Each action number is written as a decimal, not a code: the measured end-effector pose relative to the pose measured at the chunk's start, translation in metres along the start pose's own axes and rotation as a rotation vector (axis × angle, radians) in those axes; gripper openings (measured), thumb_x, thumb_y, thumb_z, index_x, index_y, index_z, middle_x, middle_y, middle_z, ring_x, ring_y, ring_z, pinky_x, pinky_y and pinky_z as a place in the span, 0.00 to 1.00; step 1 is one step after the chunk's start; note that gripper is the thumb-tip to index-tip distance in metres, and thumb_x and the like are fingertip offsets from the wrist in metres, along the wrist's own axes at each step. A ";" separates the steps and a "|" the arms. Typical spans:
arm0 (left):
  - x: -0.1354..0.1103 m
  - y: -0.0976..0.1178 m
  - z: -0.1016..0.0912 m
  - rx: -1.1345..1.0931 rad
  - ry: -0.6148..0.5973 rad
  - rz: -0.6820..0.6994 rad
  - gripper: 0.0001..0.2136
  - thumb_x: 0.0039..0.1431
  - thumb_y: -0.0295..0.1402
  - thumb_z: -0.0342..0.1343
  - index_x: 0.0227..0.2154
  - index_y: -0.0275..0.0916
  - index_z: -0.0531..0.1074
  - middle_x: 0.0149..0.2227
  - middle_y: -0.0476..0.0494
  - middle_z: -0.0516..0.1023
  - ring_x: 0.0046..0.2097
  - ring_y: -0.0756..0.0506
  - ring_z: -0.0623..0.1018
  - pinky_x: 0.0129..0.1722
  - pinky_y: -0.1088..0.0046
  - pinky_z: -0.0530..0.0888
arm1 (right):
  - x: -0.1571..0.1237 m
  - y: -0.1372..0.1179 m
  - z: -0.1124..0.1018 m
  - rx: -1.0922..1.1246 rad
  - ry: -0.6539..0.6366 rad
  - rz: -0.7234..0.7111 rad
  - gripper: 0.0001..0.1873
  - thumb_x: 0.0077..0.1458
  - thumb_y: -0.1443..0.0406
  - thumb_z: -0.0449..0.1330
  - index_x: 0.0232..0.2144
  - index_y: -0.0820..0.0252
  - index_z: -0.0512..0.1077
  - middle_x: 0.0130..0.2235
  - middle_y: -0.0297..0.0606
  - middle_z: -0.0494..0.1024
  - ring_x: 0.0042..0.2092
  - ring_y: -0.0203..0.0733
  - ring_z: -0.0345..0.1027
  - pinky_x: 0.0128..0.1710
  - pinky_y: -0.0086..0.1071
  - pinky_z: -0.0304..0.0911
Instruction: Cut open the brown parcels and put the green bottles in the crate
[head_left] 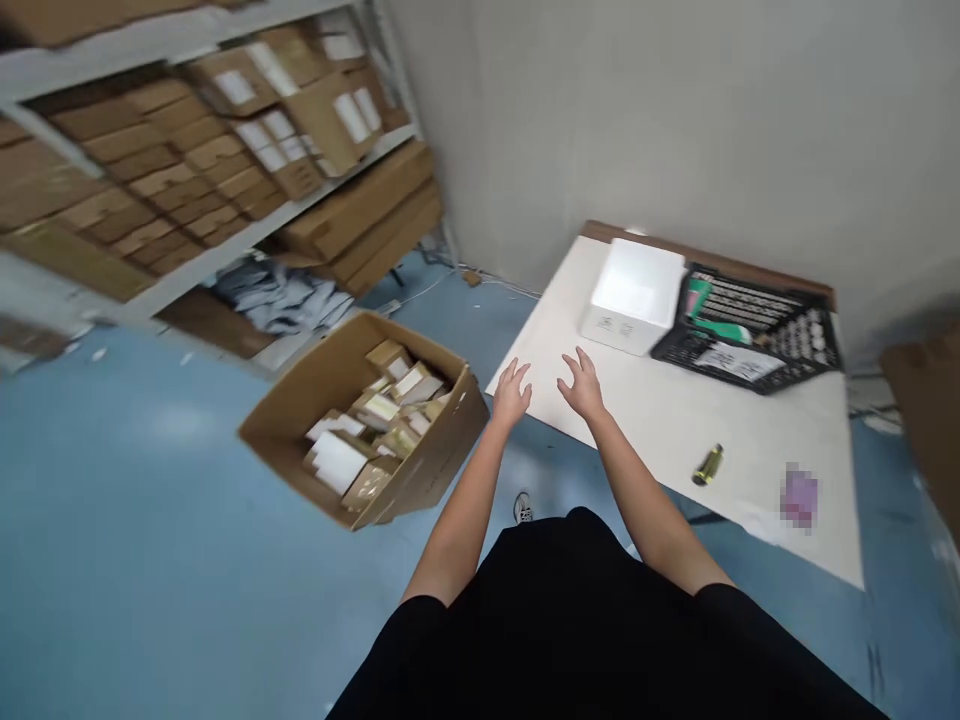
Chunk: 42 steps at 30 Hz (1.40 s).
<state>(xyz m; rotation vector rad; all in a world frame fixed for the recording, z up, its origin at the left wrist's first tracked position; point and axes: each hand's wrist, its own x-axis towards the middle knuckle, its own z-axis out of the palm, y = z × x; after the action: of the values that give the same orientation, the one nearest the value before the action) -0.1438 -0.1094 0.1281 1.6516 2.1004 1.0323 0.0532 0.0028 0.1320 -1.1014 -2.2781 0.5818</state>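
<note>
My left hand [511, 393] is held out over the near left corner of the white-topped table [555, 340], fingers apart and holding nothing. Beside it, my right hand [583, 387] reaches over the table's front edge, also empty with its fingers spread. Whether either hand touches the tabletop I cannot tell. A white box [637, 290] lies beyond my right hand, close against a black plastic crate [750, 330] with green items [720, 330] in it. Nearer the front edge lies a small yellow-green and dark cylindrical object [708, 465].
On the blue floor to the left stands a large open carton [442, 455] with several small boxes [341, 460] inside. Metal shelving [277, 215] behind it carries many cardboard boxes. A blurred-out purple item [800, 497] lies at the table's right. A grey wall [675, 110] is behind.
</note>
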 end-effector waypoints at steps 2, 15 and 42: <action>-0.011 -0.041 -0.043 0.016 0.095 -0.095 0.26 0.68 0.30 0.57 0.68 0.42 0.69 0.75 0.38 0.61 0.74 0.35 0.64 0.74 0.53 0.62 | 0.031 -0.045 0.044 0.035 -0.091 -0.102 0.33 0.62 0.63 0.62 0.68 0.58 0.67 0.77 0.50 0.53 0.76 0.63 0.48 0.73 0.61 0.54; -0.119 -0.216 -0.178 0.095 0.493 -0.746 0.27 0.67 0.31 0.58 0.68 0.42 0.69 0.75 0.37 0.62 0.74 0.35 0.64 0.73 0.54 0.64 | 0.126 -0.258 0.289 0.245 -0.589 -0.597 0.35 0.60 0.65 0.64 0.69 0.58 0.67 0.77 0.48 0.53 0.76 0.60 0.48 0.76 0.56 0.50; -0.277 -0.352 -0.124 0.169 0.134 -1.398 0.34 0.64 0.48 0.65 0.70 0.43 0.66 0.77 0.30 0.56 0.76 0.26 0.54 0.70 0.47 0.64 | -0.040 -0.271 0.485 0.063 -1.256 -0.157 0.36 0.63 0.62 0.62 0.72 0.54 0.64 0.69 0.47 0.72 0.71 0.55 0.63 0.72 0.52 0.57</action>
<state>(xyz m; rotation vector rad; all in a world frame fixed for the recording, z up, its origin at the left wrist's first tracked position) -0.3909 -0.4438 -0.0795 -0.1183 2.6062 0.4409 -0.3875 -0.2551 -0.0900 -0.5004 -3.2512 1.5788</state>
